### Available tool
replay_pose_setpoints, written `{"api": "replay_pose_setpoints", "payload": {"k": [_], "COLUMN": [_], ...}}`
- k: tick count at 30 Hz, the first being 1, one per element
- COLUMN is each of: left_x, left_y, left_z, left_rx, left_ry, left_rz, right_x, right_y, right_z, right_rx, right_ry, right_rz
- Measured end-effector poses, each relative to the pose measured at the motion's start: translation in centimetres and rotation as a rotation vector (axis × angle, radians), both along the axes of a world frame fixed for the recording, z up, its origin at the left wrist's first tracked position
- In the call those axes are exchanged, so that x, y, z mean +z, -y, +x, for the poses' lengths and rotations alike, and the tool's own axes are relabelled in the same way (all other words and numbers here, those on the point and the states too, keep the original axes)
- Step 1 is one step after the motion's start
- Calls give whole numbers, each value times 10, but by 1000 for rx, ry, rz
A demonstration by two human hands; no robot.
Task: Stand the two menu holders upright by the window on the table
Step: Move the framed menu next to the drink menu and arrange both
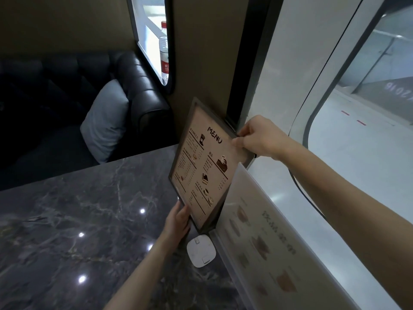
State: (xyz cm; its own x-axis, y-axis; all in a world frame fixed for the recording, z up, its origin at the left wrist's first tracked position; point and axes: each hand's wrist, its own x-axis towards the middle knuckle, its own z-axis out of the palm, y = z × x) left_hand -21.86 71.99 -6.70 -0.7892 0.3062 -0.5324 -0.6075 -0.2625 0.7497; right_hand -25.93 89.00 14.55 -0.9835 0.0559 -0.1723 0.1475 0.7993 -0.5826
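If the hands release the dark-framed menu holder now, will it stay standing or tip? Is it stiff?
The dark-framed menu holder looks stiff: it stays flat though gripped only at two edges by the left hand and right hand. Tall, thin and tilted, it would probably tip. The polished table may let it slide.

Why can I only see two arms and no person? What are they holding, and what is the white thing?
The camera sits on the person's head and looks down, so you see only their own arms. There is one picture, taken from up there. The left hand holds the bottom edge of a dark-framed menu, and the right hand pinches its top. They are standing it up by the window. A second, clear menu holder already leans along the window side. Both are on a dark marble table. The white thing is a small rounded square gadget lying on the table; I cannot tell what it does.
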Motion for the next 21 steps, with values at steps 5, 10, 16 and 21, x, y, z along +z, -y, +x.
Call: {"api": "replay_pose_setpoints", "payload": {"k": [5,10,16,21], "left_x": [-11,-7,-6,-8], "left_y": [1,0,-3,-3], "left_z": [-3,-2,0,1], "left_rx": [-45,-104,-111,-111], "left_ry": [-2,-42,-68,-82], "left_rz": [-57,-84,-114,-131], "right_x": [-1,-1,0,-2], "right_y": [-2,-1,1,1], "right_z": [1,2,4,7], "right_rx": [-10,-13,-25,-28], "right_ry": [10,11,12,-2], "right_rz": [-20,-17,-9,-14]}}
